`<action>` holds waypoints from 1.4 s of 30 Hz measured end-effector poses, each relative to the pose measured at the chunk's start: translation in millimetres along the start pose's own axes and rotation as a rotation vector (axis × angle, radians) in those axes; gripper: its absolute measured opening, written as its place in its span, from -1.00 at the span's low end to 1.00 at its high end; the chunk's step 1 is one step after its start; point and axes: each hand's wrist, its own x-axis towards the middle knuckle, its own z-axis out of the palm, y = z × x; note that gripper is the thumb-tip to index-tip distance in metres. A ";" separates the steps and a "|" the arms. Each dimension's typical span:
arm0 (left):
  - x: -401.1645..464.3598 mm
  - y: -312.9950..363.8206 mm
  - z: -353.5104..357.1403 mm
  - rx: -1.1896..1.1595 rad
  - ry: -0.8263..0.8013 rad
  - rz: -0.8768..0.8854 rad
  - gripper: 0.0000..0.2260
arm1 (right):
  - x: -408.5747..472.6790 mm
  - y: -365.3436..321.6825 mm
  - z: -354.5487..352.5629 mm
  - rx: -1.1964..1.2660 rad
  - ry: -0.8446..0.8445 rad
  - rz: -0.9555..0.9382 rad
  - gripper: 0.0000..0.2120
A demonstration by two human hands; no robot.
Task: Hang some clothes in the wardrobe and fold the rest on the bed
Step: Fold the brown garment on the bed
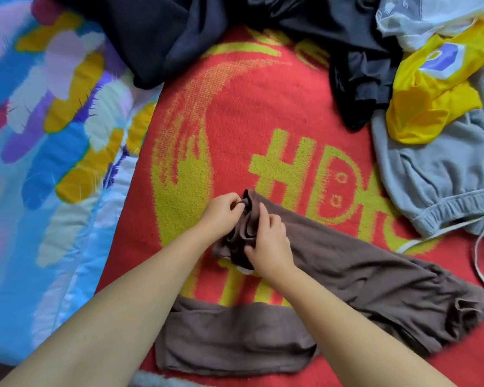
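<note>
Both grips are closed on the same brown garment in the head view. Left hand pinches a bunched fold of the brown cloth between thumb and fingertips at the garment's far end; right hand sits just beside it, fingers curled and pressed onto the gathered fabric, thumb tucked against the folds. That garment lies on a red blanket with yellow lettering, which covers the bed; one part stretches off to the right, another lies flat near the lower edge between the two bare forearms. Left of the blanket lies a quilt printed in blue, purple, orange and white. Beyond the hands, at the far edge, lies a heap of dark clothing. On the right, well apart from the hands, a yellow shirt rests on grey sweatpants with a white drawstring trailing onto the blanket.
</note>
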 end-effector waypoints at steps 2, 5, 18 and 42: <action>0.6 -3.3 -1.7 -0.056 0.012 -0.039 -0.82 | 8.9 7.6 -9.5 0.179 0.073 0.119 -0.52; 6.5 -3.9 -0.7 -0.084 0.065 -0.102 -0.84 | 21.6 30.3 -48.5 0.471 0.302 0.270 -0.76; -33.8 -5.9 30.7 0.428 -0.025 0.068 -0.30 | 23.2 51.6 -106.3 0.938 0.550 0.171 -0.73; -6.1 -8.4 -6.7 -0.090 -0.275 -0.264 -0.69 | 12.8 -2.1 -23.3 0.335 0.354 -0.067 -0.77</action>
